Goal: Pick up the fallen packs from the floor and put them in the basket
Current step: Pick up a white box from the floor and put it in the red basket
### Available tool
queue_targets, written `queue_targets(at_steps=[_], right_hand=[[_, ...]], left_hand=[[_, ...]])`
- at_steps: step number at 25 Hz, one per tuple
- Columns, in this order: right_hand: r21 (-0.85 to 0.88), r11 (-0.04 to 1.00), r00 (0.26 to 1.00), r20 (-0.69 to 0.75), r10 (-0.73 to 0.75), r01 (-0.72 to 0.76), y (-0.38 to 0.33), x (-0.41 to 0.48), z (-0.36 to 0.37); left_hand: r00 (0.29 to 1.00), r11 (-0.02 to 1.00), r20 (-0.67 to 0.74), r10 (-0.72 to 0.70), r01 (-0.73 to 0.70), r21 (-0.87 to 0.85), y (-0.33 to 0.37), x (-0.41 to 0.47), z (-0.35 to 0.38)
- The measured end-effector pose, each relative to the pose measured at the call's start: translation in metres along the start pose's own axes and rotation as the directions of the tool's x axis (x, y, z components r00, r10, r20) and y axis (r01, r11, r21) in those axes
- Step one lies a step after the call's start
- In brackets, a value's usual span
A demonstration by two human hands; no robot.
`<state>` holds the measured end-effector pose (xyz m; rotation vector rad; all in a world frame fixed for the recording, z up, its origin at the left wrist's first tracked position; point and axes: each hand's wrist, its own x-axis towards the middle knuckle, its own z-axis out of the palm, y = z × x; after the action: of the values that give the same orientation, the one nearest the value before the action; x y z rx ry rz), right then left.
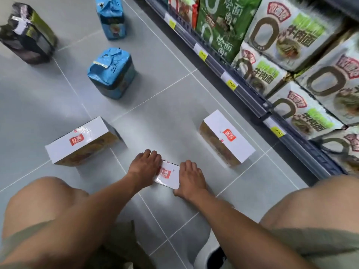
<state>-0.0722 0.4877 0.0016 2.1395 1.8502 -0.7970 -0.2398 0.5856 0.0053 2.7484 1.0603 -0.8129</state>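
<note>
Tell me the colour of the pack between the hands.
White with a red logo, the pack; head view shows it best.

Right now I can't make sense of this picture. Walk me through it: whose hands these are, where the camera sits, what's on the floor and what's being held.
There is no machine here. A person is squatting in a shop aisle, wearing a camera on the head that looks forward and down, so you see their own knees and arms.

The left hand and right hand press on either side of a white pack with a red label lying on the grey tiled floor. It looks gripped but not lifted.

Five more packs lie around it: a white pack to the left, a white pack to the right, a near blue pack, a far blue pack and a dark pack.

A shelf of noodle bags runs along the right. No basket is in view.
</note>
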Motion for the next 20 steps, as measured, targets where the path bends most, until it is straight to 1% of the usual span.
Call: queue_targets(at_steps=[2, 4, 7, 11, 13, 18, 20], right_hand=[[-0.017, 1.0, 0.999, -0.032, -0.007, 0.007, 0.002, 0.0, -0.001], [-0.028, 0.999, 0.999, -0.031, -0.027, 0.026, 0.003, -0.004, -0.015], [-0.034, 0.997, 0.998, -0.005, -0.07, 0.07, -0.003, -0.027, -0.068], [-0.037, 0.994, 0.995, 0.019, -0.101, 0.101, -0.015, -0.092, -0.177], [-0.035, 0.99, 0.991, 0.037, -0.132, 0.133, -0.023, -0.133, -0.25], [-0.022, 0.985, 0.985, 0.021, -0.171, 0.171, -0.036, -0.228, -0.409], [-0.012, 0.983, 0.983, 0.015, -0.182, 0.182, -0.035, -0.253, -0.452]], left_hand=[[1.0, 1.0, 0.013, 0.011, -0.011, 0.029, -0.002, 0.0, -0.006], [1.0, 1.0, 0.017, -0.005, 0.005, 0.014, -0.004, -0.009, -0.019], [0.999, 0.999, 0.026, -0.037, 0.037, -0.003, -0.007, -0.041, -0.066], [0.998, 0.999, 0.055, -0.039, 0.038, 0.008, -0.013, -0.104, -0.178], [0.995, 0.999, 0.083, -0.046, 0.047, -0.01, -0.017, -0.146, -0.254], [0.995, 0.996, 0.062, -0.083, 0.084, -0.011, -0.02, -0.235, -0.429], [0.997, 0.997, 0.035, -0.075, 0.076, -0.006, -0.018, -0.254, -0.475]])
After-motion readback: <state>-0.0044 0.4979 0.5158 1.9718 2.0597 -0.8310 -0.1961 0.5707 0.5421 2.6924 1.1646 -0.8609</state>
